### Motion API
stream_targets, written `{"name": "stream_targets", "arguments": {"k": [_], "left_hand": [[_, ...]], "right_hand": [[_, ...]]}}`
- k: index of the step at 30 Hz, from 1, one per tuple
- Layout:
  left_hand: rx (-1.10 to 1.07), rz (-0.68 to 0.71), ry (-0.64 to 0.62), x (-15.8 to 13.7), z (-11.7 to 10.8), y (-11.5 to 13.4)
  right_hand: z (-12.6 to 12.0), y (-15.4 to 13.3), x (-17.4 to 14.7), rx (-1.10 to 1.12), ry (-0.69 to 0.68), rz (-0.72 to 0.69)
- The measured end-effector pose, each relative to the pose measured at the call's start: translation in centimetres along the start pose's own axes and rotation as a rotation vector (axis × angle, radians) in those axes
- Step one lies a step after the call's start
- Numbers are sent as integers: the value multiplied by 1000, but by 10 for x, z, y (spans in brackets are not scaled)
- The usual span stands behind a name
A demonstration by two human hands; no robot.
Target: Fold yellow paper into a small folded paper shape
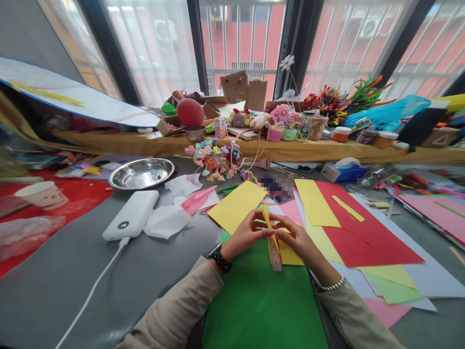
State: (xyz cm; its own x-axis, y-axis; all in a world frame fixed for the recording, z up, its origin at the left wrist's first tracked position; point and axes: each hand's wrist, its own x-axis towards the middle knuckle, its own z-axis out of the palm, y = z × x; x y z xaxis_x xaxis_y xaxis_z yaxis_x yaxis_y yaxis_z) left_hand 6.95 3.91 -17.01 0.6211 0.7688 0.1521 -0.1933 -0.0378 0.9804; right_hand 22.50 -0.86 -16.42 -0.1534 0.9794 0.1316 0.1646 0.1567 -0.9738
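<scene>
Between both hands stands a narrow folded piece of yellow paper (267, 215), held over the green sheet (269, 310). My left hand (244, 236) pinches it from the left with thumb and fingertips. From the other side my right hand (297, 237) grips it, its thumb close to the left one. Directly below the fingers a clear ruler (276, 264) shows its near end; the hands hide the rest. Partly under my right hand lies another piece of yellow paper (290, 254). A larger yellow sheet (236, 206) rests beyond my left hand.
Red card (378, 242) and stacked coloured papers spread to the right. On the left are a white power bank (132, 215) with its cable, a steel plate (141, 174) and a paper cup (41, 195). Pipe-cleaner flowers (214, 157) stand before the crowded window ledge (145, 143).
</scene>
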Motion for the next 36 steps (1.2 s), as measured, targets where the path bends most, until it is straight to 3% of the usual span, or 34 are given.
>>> {"name": "stream_targets", "arguments": {"k": [22,30,36], "left_hand": [[41,26,22,0,0,1],[14,30,29,-2,3,12],[-189,-12,37,-3,2,10]], "right_hand": [[0,-3,-1,33,-18,14],[-2,-6,-2,87,-10,2],[-3,-4,-3,136,68,-2]]}}
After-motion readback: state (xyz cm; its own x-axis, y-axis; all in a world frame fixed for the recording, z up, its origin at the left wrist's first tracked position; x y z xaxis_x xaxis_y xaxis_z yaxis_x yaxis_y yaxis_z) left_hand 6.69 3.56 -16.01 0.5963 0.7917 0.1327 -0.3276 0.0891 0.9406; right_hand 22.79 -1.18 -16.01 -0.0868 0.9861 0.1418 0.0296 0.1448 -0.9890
